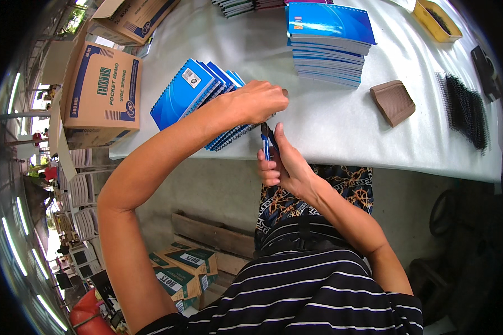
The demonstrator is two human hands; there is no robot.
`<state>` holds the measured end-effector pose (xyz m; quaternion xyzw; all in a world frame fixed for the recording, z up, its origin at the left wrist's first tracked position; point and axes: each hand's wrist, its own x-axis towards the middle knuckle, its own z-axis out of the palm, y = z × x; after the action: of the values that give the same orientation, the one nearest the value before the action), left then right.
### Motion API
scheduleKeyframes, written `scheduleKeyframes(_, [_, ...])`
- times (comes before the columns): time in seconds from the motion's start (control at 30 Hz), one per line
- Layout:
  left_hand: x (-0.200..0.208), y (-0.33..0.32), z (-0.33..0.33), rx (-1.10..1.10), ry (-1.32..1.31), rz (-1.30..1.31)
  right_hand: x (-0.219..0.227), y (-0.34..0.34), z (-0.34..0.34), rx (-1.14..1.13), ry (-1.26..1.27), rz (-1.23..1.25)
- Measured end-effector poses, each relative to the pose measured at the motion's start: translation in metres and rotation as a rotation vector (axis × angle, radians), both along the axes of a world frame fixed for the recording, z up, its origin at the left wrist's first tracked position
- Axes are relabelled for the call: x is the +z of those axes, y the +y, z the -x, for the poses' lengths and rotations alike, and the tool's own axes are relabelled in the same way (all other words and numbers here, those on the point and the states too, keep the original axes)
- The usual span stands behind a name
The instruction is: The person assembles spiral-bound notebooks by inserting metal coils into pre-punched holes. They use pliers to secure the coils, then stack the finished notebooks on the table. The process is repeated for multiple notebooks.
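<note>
While a blue-handled tool point(266, 149) is gripped in the right hand point(286, 166), its dark tip angled up toward the left hand point(260, 103), the fanned blue notebooks point(176, 103) are spread on the table point(341, 142) just beside. So what's being done is probably some finishing of the coil ends, trimming or crimping maybe (only a guess, the contact point is hidden). As for the left hand, its fingers are curled in at the right end of the pile; whether anything is pinched there can't be told, tbh. For the next move, a steady hold and a tip lined up with the coil end would be needed. Position-wise, the notebooks are partly covered by the left hand and forearm, and are placed to the left of the right hand. Over to the right, a taller notebook stack point(330, 56) is set well apart, with black coils point(466, 111) laid out past a brown pad point(393, 104).
</note>
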<state>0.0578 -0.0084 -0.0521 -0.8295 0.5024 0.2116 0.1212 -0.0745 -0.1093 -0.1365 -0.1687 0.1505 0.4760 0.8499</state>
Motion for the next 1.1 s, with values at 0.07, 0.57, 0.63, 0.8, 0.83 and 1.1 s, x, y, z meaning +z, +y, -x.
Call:
scheduleKeyframes(0.07, [-0.001,0.002,0.001,-0.007,-0.012,0.007,0.005,0.002,0.004,0.009,-0.029,0.083])
scheduleKeyframes(0.57, [0.002,0.0,0.008,-0.016,-0.042,0.048,0.008,0.01,0.0,-0.002,0.036,0.149])
scheduleKeyframes(0.63, [-0.001,0.001,0.008,-0.005,-0.047,0.066,0.015,0.01,0.001,-0.02,0.043,0.17])
scheduleKeyframes(0.8, [-0.005,-0.003,0.016,-0.021,-0.059,0.028,0.008,0.011,-0.006,-0.063,0.166,-0.023])
scheduleKeyframes(0.83, [-0.004,-0.005,0.021,-0.006,-0.057,-0.009,0.004,0.01,-0.006,-0.063,0.191,-0.11])
scheduleKeyframes(1.1, [-0.034,0.003,0.045,0.048,-0.168,0.344,0.044,-0.076,0.01,0.127,-0.188,0.585])
